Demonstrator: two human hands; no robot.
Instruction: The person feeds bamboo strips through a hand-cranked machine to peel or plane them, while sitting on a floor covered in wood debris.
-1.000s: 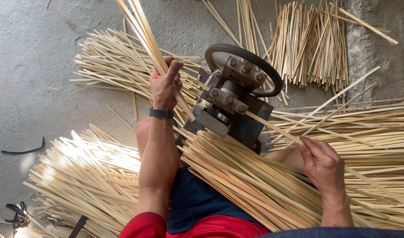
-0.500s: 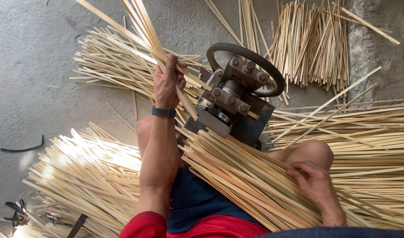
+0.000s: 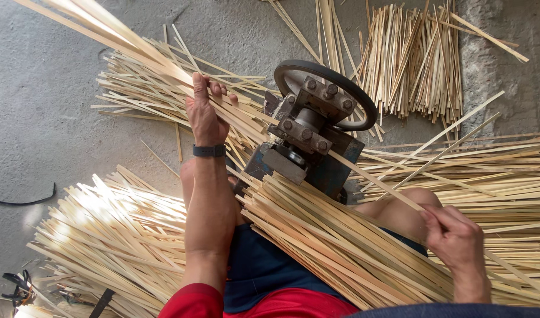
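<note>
A black strap lies on the grey concrete floor at far left, beside a fanned heap of pale bamboo strips. Just right of it, the person's left hand, a dark band at the wrist, is closed around a bunch of long strips that slants up toward the top left corner, its lower end reaching toward a small blue metal machine. The machine stands between the person's knees, with a black-rimmed wheel and a bolted block on top. A thick bundle of strips rests across the lap, over blue shorts and a red shirt. One single strip runs from the machine's right side down to the right hand, which pinches it between thumb and fingers just above the right knee. More strips are stacked behind it at far right, and another pile lies at the top.
</note>
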